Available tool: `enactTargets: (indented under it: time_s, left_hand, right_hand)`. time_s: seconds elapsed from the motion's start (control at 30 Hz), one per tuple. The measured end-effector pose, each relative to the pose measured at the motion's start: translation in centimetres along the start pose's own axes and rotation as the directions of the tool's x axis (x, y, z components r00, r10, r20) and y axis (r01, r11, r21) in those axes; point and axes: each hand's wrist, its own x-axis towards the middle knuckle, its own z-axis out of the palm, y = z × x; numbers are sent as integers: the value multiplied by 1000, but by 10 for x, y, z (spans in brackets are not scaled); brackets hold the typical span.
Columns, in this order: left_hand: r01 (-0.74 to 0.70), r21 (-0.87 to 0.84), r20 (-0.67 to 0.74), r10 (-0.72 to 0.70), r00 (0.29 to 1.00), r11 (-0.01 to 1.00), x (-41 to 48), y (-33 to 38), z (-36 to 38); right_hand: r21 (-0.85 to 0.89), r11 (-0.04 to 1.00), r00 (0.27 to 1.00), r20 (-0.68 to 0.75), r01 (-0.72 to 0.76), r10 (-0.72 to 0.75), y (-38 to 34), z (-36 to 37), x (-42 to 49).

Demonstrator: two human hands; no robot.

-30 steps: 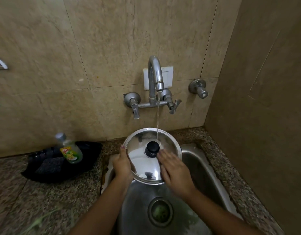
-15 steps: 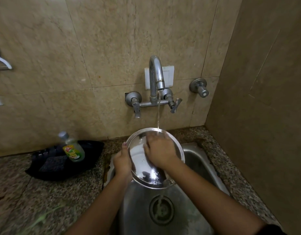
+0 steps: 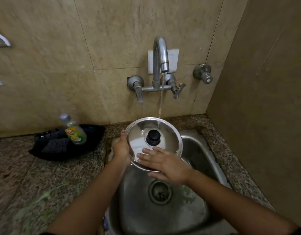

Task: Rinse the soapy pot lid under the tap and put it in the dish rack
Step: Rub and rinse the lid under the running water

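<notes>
A round steel pot lid (image 3: 170, 138) with a black knob (image 3: 153, 135) is held tilted over the steel sink (image 3: 202, 158). My left hand (image 3: 121, 147) grips its left rim. My right hand (image 3: 163, 164) lies flat with fingers spread on the lid's lower part. The wall tap (image 3: 160, 55) runs, and a thin stream of water (image 3: 160, 106) strikes the lid's upper edge. No dish rack is in view.
A black tray (image 3: 92, 138) on the granite counter (image 3: 27, 175) to the left holds a dish soap bottle (image 3: 73, 132) and a dark scrub pad (image 3: 55, 145). The sink drain (image 3: 160, 192) lies below the lid. A wall (image 3: 265, 99) stands close on the right.
My right hand slid from the lid's top, over the knob, down to its lower edge, uncovering the knob. My left hand kept its grip on the rim.
</notes>
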Motion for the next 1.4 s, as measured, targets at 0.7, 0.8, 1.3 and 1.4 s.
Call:
enactTargets:
  time_s: [0.7,0.8,1.3,1.4]
  left_hand:
    - [352,-66,252,-326,911,934,1,-48,-65]
    - [369,-170,417,-272,867,914,-11,-51,-64]
    - [156,-175,298,-99,950,972,-11,-28,24]
    - [189,-227,281,-122,952,955,20,-35,21]
  right_hand:
    - [954,-277,285,300,-117,910,24,-3,14]
    - [841,-518,264,541,-156,799,22,11,4]
    - [59,876,878,51,-479,477,17,12,67]
    - [40,941,937,113,-336,330,14,5,30]
